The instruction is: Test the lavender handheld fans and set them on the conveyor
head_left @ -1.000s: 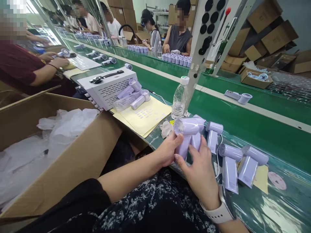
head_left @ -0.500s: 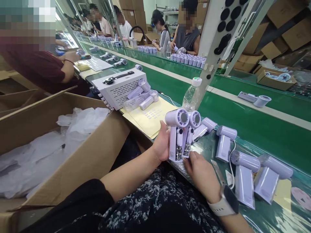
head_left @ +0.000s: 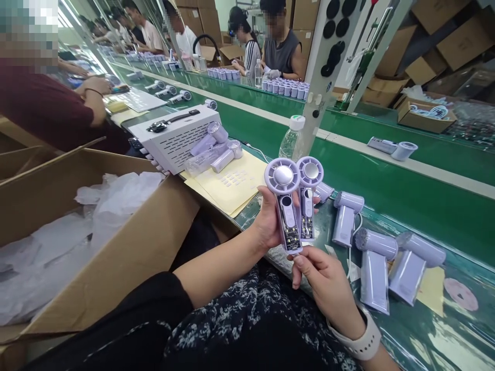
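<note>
My left hand [head_left: 268, 221] grips two lilac handheld fans [head_left: 294, 203] side by side, upright, their round heads facing me. My right hand [head_left: 323, 281] is curled just below the fans' lower ends, its fingertips touching or almost touching the left fan's base. Three more lilac fans lie on the bench to the right: one [head_left: 345, 219] close by, two others [head_left: 374, 268] [head_left: 413, 260] further right. A smartwatch band sits on my right wrist.
An open cardboard box [head_left: 127, 247] with plastic bags stands at my left. A white vented machine [head_left: 176, 136], yellow sticker sheets [head_left: 232, 180] and a water bottle [head_left: 291, 139] lie ahead. The green conveyor [head_left: 386, 190] runs behind, with other people working along it.
The two fans went from lying sideways in both hands to standing upright with heads facing me, lifted higher. My right hand slid down from their handles to their lower ends.
</note>
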The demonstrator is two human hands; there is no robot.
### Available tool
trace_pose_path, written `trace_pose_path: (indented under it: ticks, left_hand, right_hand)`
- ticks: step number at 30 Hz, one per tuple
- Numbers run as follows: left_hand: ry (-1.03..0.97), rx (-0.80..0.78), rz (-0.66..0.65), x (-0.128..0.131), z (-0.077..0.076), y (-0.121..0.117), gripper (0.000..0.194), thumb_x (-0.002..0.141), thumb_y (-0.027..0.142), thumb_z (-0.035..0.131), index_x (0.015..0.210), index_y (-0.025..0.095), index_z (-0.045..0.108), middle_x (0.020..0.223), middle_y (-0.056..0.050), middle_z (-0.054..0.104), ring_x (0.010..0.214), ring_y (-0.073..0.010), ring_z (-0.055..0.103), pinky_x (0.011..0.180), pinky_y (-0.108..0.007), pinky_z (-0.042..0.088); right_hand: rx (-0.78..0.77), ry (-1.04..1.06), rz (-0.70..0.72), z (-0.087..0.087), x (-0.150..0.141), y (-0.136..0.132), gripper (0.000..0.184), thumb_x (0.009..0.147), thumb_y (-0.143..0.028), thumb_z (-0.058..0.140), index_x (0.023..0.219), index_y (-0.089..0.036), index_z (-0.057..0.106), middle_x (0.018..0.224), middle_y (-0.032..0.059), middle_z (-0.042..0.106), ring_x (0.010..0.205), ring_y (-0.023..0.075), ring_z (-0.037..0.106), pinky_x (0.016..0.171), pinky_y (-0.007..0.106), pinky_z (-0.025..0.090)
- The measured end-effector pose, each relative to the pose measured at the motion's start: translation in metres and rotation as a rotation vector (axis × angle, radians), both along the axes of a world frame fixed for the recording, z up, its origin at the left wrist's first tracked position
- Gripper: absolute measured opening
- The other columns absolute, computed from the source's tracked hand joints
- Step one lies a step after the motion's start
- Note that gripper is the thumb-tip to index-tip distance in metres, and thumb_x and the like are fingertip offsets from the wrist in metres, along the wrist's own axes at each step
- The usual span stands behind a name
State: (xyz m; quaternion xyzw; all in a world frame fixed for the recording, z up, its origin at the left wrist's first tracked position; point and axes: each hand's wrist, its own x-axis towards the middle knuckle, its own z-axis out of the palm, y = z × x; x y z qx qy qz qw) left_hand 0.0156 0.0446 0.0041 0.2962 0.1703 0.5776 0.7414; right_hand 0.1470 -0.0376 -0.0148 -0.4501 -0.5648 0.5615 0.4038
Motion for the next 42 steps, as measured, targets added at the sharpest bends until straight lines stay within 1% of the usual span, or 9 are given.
trace_pose_path:
  ticks: [4, 11, 15, 18, 23, 25, 31, 35, 42]
  left_hand:
    - [0.017, 0.018, 0.018, 0.001, -0.003, -0.001, 0.076, 0.060, 0.095, 0.062, 0.065, 0.019, 0.060, 0.092, -0.011, 0.074, 0.112, -0.0323, 0.070, 0.099, -0.045, 0.057]
    - [0.095, 0.010, 0.162, 0.004, -0.009, -0.001, 0.078, 0.053, 0.097, 0.064, 0.067, 0.019, 0.059, 0.096, -0.010, 0.074, 0.111, -0.0330, 0.069, 0.093, -0.044, 0.058]
    - [0.057, -0.021, 0.151, 0.005, -0.010, -0.004, 0.079, 0.050, 0.096, 0.066, 0.065, 0.019, 0.058, 0.095, -0.010, 0.075, 0.101, -0.0308, 0.072, 0.085, -0.041, 0.059]
    - [-0.010, -0.056, 0.146, 0.005, -0.009, -0.006, 0.078, 0.054, 0.096, 0.065, 0.065, 0.019, 0.059, 0.095, -0.009, 0.075, 0.094, -0.0277, 0.072, 0.081, -0.040, 0.060]
    - [-0.098, -0.120, 0.098, 0.002, 0.001, -0.005, 0.075, 0.062, 0.093, 0.063, 0.066, 0.019, 0.055, 0.105, -0.008, 0.074, 0.103, -0.0263, 0.072, 0.084, -0.038, 0.061]
    - [-0.109, -0.144, 0.077, 0.000, 0.004, -0.005, 0.075, 0.066, 0.094, 0.058, 0.065, 0.019, 0.053, 0.108, -0.008, 0.073, 0.106, -0.0267, 0.071, 0.084, -0.039, 0.061]
    - [0.038, -0.024, 0.099, -0.002, 0.001, -0.009, 0.079, 0.057, 0.098, 0.060, 0.063, 0.020, 0.052, 0.106, -0.010, 0.074, 0.108, -0.0318, 0.070, 0.081, -0.042, 0.062]
    - [0.058, 0.032, 0.144, 0.002, -0.006, -0.015, 0.079, 0.053, 0.098, 0.063, 0.063, 0.020, 0.057, 0.104, -0.010, 0.074, 0.106, -0.0312, 0.071, 0.085, -0.041, 0.061]
    - [0.115, -0.005, 0.155, -0.008, -0.010, -0.005, 0.079, 0.056, 0.098, 0.062, 0.073, 0.021, 0.059, 0.104, -0.011, 0.075, 0.109, -0.0336, 0.070, 0.086, -0.044, 0.060]
  right_hand:
    - [0.020, 0.020, 0.009, -0.006, 0.001, -0.005, 0.041, 0.097, -0.054, 0.062, 0.078, -0.019, 0.069, 0.052, -0.0009, 0.063, 0.051, 0.0138, 0.057, 0.058, 0.027, 0.046]
    - [-0.153, 0.179, -0.200, -0.011, -0.015, -0.013, 0.044, 0.097, -0.062, 0.057, 0.080, -0.022, 0.058, 0.048, -0.0076, 0.047, 0.038, 0.0108, 0.044, 0.040, 0.024, 0.034]
    - [0.072, -0.006, -0.115, -0.007, -0.011, -0.009, 0.039, 0.102, -0.053, 0.052, 0.080, -0.022, 0.060, 0.069, 0.0005, 0.061, 0.064, 0.0168, 0.059, 0.063, 0.028, 0.049]
    - [0.266, -0.153, -0.125, -0.003, -0.006, -0.008, 0.031, 0.104, -0.044, 0.050, 0.086, -0.023, 0.063, 0.078, 0.0020, 0.061, 0.072, 0.0182, 0.056, 0.069, 0.029, 0.047]
    - [0.363, -0.147, -0.119, -0.001, -0.006, -0.008, 0.031, 0.105, -0.039, 0.048, 0.083, -0.023, 0.063, 0.093, 0.0046, 0.066, 0.087, 0.0204, 0.062, 0.079, 0.031, 0.048]
    - [0.332, -0.146, -0.163, 0.000, -0.006, -0.007, 0.031, 0.105, -0.041, 0.049, 0.085, -0.023, 0.064, 0.096, 0.0055, 0.068, 0.092, 0.0214, 0.064, 0.082, 0.032, 0.049]
    - [0.021, 0.089, -0.178, -0.006, -0.011, -0.006, 0.047, 0.102, -0.056, 0.054, 0.067, -0.023, 0.054, 0.047, -0.0048, 0.049, 0.051, 0.0152, 0.056, 0.058, 0.028, 0.044]
    - [-0.073, 0.270, -0.277, -0.016, -0.022, -0.010, 0.050, 0.101, -0.061, 0.052, 0.069, -0.023, 0.050, 0.044, -0.0073, 0.044, 0.043, 0.0119, 0.046, 0.049, 0.025, 0.037]
    - [0.114, 0.001, -0.209, -0.018, -0.011, 0.003, 0.042, 0.102, -0.054, 0.052, 0.076, -0.022, 0.058, 0.084, 0.0041, 0.065, 0.083, 0.0205, 0.063, 0.076, 0.033, 0.051]
